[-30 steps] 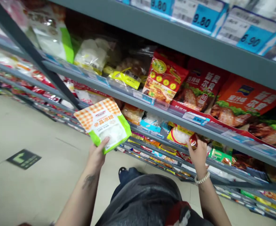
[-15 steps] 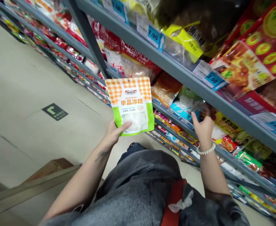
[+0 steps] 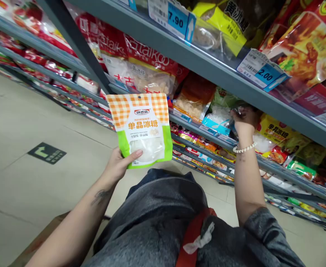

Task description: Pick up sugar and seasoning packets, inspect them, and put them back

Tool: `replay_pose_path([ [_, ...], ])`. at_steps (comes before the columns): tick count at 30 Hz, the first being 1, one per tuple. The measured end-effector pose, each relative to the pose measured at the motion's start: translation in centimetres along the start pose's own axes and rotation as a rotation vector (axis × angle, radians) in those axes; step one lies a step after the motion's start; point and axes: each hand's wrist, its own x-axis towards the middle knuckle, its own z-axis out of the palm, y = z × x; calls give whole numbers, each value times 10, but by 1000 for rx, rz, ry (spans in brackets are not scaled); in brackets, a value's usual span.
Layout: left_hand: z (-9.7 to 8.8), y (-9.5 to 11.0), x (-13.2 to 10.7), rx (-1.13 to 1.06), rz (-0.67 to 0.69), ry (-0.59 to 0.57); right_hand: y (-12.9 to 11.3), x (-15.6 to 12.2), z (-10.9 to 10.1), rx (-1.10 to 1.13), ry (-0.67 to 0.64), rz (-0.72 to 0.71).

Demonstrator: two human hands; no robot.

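Observation:
My left hand [image 3: 119, 163] is closed on the lower left corner of a bag of rock sugar [image 3: 142, 129], thumb across its front. The bag is upright, with an orange checked top, a green bottom and a clear window showing white crystals. My right hand [image 3: 245, 120], with a beaded bracelet at the wrist, reaches under a shelf edge. Its fingers look curled at some clear plastic packaging in the shade; what they grip is mostly hidden. Left of it lies a clear bag with a blue label [image 3: 216, 121]; on its right is a yellow-labelled bag of rock sugar [image 3: 274, 129].
A grey shelf edge [image 3: 207, 63] with price tags [image 3: 171, 18] crosses above both hands. Red-topped bags [image 3: 148, 59] stand behind the held bag. Lower shelves hold several packets [image 3: 204, 142]. A green floor sign [image 3: 47, 152] lies at the left.
My right hand has gone deeper under the shelf edge, its thumb now lowered against the packaging. The held bag sits further left and looks larger as the view shifts closer to the shelves.

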Motion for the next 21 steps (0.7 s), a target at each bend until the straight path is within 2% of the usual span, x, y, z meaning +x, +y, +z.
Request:
replay_pose_path([
  [3, 6, -5, 4, 12, 1, -24, -12, -10, -24, -73, 84, 126],
  [7, 15, -15, 7, 38, 0, -78, -12, -27, -48, -228, 231, 175],
  [13, 31, -18, 6, 33, -55, -107, 4, -40, -49, -211, 171, 122],
  [17, 40, -7, 4, 47, -73, -98, 14, -50, -56, -163, 123, 118],
  [21, 45, 7, 5, 58, -39, -68, 15, -73, -68, -162, 172, 136],
])
